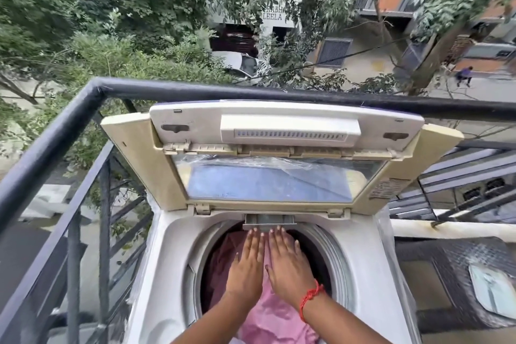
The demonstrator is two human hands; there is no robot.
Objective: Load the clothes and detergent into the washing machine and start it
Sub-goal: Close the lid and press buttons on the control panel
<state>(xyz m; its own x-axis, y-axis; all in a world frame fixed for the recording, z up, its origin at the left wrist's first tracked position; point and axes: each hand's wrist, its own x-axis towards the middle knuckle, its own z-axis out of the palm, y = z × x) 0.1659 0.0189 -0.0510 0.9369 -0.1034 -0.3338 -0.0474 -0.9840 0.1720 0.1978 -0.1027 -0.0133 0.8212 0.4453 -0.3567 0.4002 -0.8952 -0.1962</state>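
Observation:
A white top-loading washing machine (170, 257) stands on a balcony with its folding lid (268, 176) raised upright. Pink clothes (273, 315) fill the round drum. My left hand (247, 265) and my right hand (287, 262) lie flat side by side above the drum, palms down, fingers stretched towards a small grey drawer (269, 221) at the back rim. The fingertips reach the drawer's front edge. Neither hand holds anything. A red thread is tied on the right wrist. No detergent container is visible.
A black metal railing (83, 109) runs along the left and behind the machine. To the right sits a dark woven surface (452, 282) with a plastic packet (494, 292). Trees, a street and buildings lie far below.

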